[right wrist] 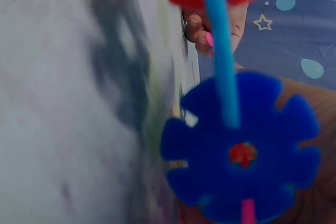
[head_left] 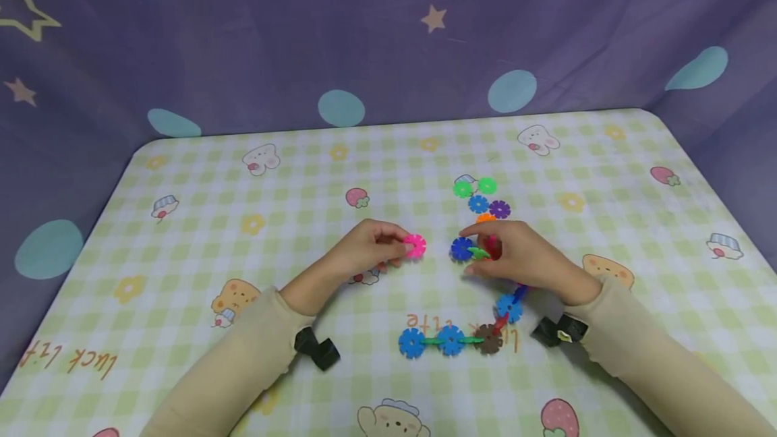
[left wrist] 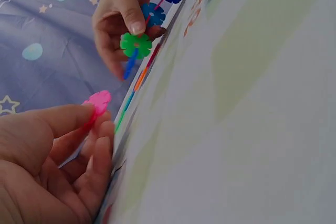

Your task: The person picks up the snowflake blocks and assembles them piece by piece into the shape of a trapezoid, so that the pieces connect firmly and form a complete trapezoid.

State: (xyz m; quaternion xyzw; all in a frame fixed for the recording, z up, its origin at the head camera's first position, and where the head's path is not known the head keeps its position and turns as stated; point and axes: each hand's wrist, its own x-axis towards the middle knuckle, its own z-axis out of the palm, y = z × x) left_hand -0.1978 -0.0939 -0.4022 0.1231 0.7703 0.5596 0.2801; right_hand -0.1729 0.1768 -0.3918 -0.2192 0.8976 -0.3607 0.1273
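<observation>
My left hand (head_left: 373, 245) pinches a pink notched snowflake disc (head_left: 415, 247) between thumb and fingers, raised over the table. Across a small gap, my right hand (head_left: 522, 251) grips a chain of slotted discs near its free end. A dark blue disc (head_left: 461, 249) forms that end and points toward the pink one; a green disc (left wrist: 136, 45) slots into it under the right thumb. From the right hand the chain curves down past a light blue disc (head_left: 508, 308) and a brown disc (head_left: 488, 339) to another blue disc (head_left: 412, 342). The right wrist view shows a dark blue disc (right wrist: 241, 148) close up.
Beyond the right hand lie loose discs: two green ones, a blue disc (head_left: 478, 204), a purple disc (head_left: 500, 209) and an orange disc (head_left: 485, 218) partly hidden by the hand. A checked cloth (head_left: 303, 187) covers the table; a purple curtain (head_left: 255, 39) hangs behind.
</observation>
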